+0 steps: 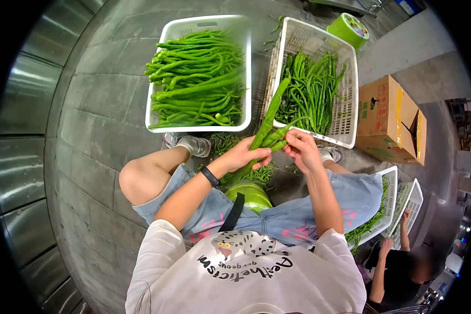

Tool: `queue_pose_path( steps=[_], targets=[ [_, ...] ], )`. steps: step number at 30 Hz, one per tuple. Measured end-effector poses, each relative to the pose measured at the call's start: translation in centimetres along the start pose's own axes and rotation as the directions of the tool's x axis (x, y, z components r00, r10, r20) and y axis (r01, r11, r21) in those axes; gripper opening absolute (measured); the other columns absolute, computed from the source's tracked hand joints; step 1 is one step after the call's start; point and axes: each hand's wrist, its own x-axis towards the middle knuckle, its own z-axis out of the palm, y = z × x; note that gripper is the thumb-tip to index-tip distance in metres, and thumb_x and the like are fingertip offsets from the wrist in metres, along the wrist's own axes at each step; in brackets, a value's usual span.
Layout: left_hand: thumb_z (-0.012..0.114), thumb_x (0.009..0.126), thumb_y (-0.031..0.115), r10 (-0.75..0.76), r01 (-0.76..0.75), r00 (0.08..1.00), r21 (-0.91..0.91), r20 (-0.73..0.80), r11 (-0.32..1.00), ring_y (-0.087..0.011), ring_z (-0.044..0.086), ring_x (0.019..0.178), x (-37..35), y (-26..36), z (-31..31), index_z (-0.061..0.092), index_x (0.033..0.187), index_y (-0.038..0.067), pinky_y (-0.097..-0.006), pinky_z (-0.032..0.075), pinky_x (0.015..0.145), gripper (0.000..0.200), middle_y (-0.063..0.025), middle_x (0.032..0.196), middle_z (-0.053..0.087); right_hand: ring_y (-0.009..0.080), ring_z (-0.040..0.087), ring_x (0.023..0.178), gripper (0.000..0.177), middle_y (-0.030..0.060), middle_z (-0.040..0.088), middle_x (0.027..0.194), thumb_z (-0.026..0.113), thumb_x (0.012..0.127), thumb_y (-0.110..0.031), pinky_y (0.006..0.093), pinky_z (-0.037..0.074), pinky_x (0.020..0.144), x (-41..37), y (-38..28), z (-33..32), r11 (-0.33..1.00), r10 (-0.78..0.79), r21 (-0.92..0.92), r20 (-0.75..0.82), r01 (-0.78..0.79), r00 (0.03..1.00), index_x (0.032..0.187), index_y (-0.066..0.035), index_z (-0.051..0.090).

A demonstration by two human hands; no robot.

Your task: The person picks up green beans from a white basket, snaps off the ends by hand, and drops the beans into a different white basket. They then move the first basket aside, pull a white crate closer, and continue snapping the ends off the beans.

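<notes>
I've got the left hand [245, 155] closed tight round a bunch of long green peppers [269, 118]. The fingers are curled over the lower part and the longest pepper pokes up and away past the knuckles. A black wristband [210, 176] sits just behind that grip.

The right hand [302, 149] is right beside it, thumb and fingertips in a narrow pinch on the shorter pepper ends coming out of the left fist. So both hands are on the same bunch, held in the air above the knees.

Straight under the grip there's a round green plastic object [252, 192] between the legs; stool or bucket, I can't tell. Green trimmings [226, 141] are scattered on the floor around the feet.

Just beyond the grip, the bunch's tip overlaps the near corner of a perforated white crate [350, 104] holding thin, loose peppers. To the left of that is a solid white basket [157, 68] piled with thicker peppers lying side by side.

Further out on the right hand's side there's a cardboard box [390, 120], and past the crate a green roll [349, 29].

Well off to the right, another person's hands [386, 243] reach up to more white baskets [405, 201].
</notes>
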Motion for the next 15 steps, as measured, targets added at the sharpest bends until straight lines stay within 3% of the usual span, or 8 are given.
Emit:
queue_pose_path(
  steps=[3,5,6,7,9,10,13,15],
  targets=[
    [0.053,0.092,0.019,0.004,-0.003,1.000,-0.074,0.012,0.997,-0.0070,0.043,0.050,0.1,-0.1,-0.4,0.049,0.118,0.000,-0.0201,0.036,0.048,0.032,-0.0058,0.072,0.053,0.0083,0.036,0.054,0.023,0.0043,0.048,0.067,0.052,0.093,-0.018,0.0190,0.029,0.048,0.2,0.0,-0.1,0.939,-0.029,0.345,0.110,-0.011,0.994,0.080,0.001,0.055],
    [0.054,0.091,0.021,0.003,-0.004,1.000,-0.129,-0.007,0.992,-0.0078,0.043,0.049,-0.1,0.3,-0.5,0.049,0.114,-0.002,-0.0203,0.036,0.047,0.034,-0.0068,0.071,0.053,0.0089,0.034,0.054,0.024,0.0048,0.046,0.067,0.051,0.093,-0.018,0.0205,0.028,0.048,0.0,-1.0,0.1,0.934,-0.094,0.353,0.083,0.059,0.992,0.078,0.001,0.053],
    [0.054,0.090,0.021,-0.011,0.006,1.000,-0.169,-0.028,0.986,-0.0079,0.044,0.049,-0.2,0.3,-0.5,0.049,0.114,-0.002,-0.0204,0.036,0.047,0.034,-0.0070,0.072,0.054,0.0101,0.042,0.062,0.016,0.0047,0.050,0.074,0.056,0.090,-0.014,0.0209,0.036,0.056,0.0,-1.5,-0.4,0.954,-0.124,0.293,0.186,0.065,0.975,0.081,0.000,0.055],
    [0.055,0.090,0.022,-0.025,0.015,0.999,-0.207,-0.048,0.978,-0.0080,0.044,0.049,-0.2,0.4,-0.6,0.049,0.114,-0.002,-0.0204,0.036,0.046,0.034,-0.0072,0.072,0.054,0.0101,0.044,0.067,0.012,0.0042,0.052,0.078,0.059,0.088,-0.011,0.0209,0.038,0.060,-0.1,-1.6,-0.6,0.987,-0.158,0.042,0.193,0.153,0.968,0.084,-0.001,0.056],
    [0.056,0.090,0.022,-0.022,0.015,0.999,-0.190,-0.040,0.982,-0.0081,0.045,0.050,-0.2,0.5,-1.1,0.049,0.114,-0.002,-0.0205,0.037,0.046,0.035,-0.0074,0.073,0.054,0.0100,0.049,0.076,0.010,0.0032,0.054,0.086,0.064,0.084,-0.007,0.0210,0.041,0.068,-0.3,-2.0,-0.6,0.841,-0.216,-0.449,0.231,0.301,0.949,0.089,-0.001,0.058],
    [0.056,0.090,0.022,-0.021,0.014,0.999,-0.182,-0.034,0.983,-0.0081,0.046,0.050,-0.1,0.5,-1.2,0.049,0.115,-0.002,-0.0206,0.037,0.046,0.035,-0.0075,0.073,0.055,0.0088,0.050,0.089,0.021,0.0012,0.055,0.096,0.069,0.079,-0.003,0.0213,0.042,0.078,-0.5,-2.1,-0.6,0.876,-0.142,-0.441,0.157,0.198,0.977,0.098,-0.002,0.060],
    [0.057,0.090,0.022,-0.077,0.078,0.997,-0.113,0.012,0.991,-0.0081,0.047,0.051,0.1,0.9,-1.1,0.048,0.116,-0.001,-0.0206,0.037,0.047,0.036,-0.0073,0.073,0.055,0.0080,0.050,0.086,0.023,0.0012,0.055,0.095,0.068,0.081,-0.005,0.0213,0.042,0.077,-0.1,-2.0,0.7,0.895,-0.281,-0.344,0.061,0.285,0.958,0.102,-0.002,0.061],
    [0.056,0.091,0.022,-0.112,0.114,0.993,-0.064,0.031,0.991,-0.0079,0.047,0.051,0.2,0.7,-0.8,0.047,0.120,0.000,-0.0201,0.037,0.048,0.037,-0.0068,0.073,0.055,0.0082,0.053,0.080,0.023,0.0006,0.057,0.087,0.067,0.083,-0.009,0.0215,0.043,0.075,0.0,-1.9,0.8,0.915,-0.255,-0.325,-0.002,0.240,0.967,0.104,0.000,0.061]
  ],
)
